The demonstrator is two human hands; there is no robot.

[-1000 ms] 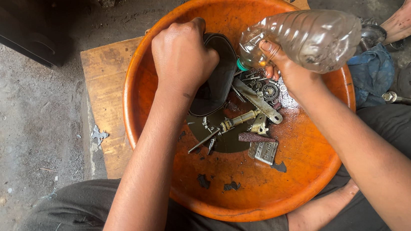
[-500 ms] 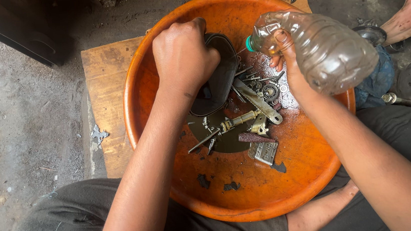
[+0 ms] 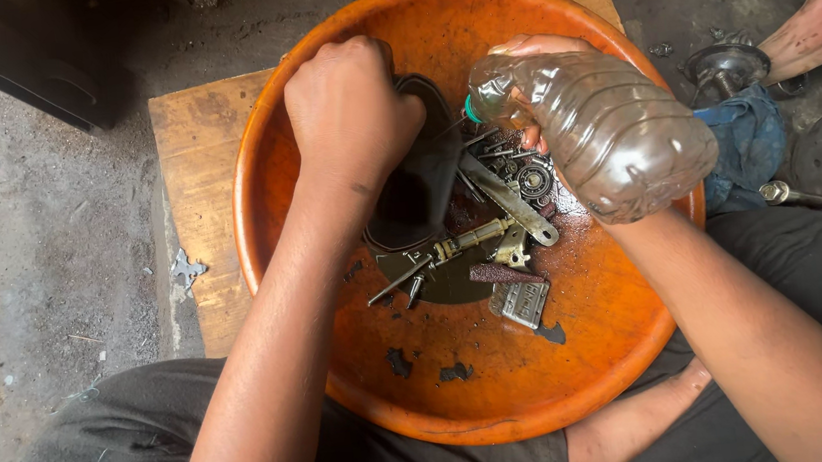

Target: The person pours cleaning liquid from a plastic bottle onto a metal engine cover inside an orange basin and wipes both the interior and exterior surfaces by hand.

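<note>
Nearest the camera, the person's dark trousers (image 3: pixel 130 439) fill the bottom edge, the knees cut off by the frame, with the orange basin (image 3: pixel 507 392) resting between them. Its worn floor shows black chipped patches and a small pool of dark oily liquid (image 3: pixel 446 283). In and beside that pool lie a ribbed metal plate (image 3: pixel 521 303), a brass fitting (image 3: pixel 472 239), bolts, a flat metal bracket (image 3: pixel 508 199) and a bearing (image 3: pixel 534 180), all partly hidden by the bottle above.

The left hand (image 3: pixel 348 116) is clenched into a fist on a dark curved cover (image 3: pixel 418 195); the fingers themselves are tucked out of sight. The right hand (image 3: pixel 537 58) grips a crumpled clear plastic bottle (image 3: pixel 602 132) tipped neck-down over the cover, its green neck ring (image 3: pixel 471 110) just beside the left hand; most of the hand is hidden behind the bottle.

Beyond the basin, a wooden board (image 3: pixel 199 171) lies beneath it, a blue rag (image 3: pixel 745 149) and a wrench (image 3: pixel 810 198) to the right.
</note>
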